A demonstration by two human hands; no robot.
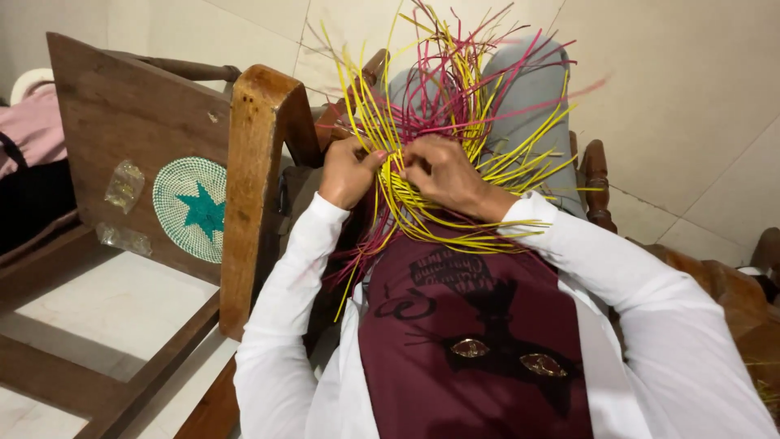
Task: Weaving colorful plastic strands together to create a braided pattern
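While both white sleeves run up from the maroon apron (475, 358), the hands meet at the bundle of yellow and pink strips (443, 122). At the bundle's lower left edge, the left hand (348, 172) is bent at the wrist, fingers curled tight around strips. Just right of it, the right hand (443, 172) lies knuckles up, fingertips pinching strips at the bundle's middle. Left of the bundle stands a wooden chair (252, 187); beyond that, a round woven mat (193, 209) with a teal star.
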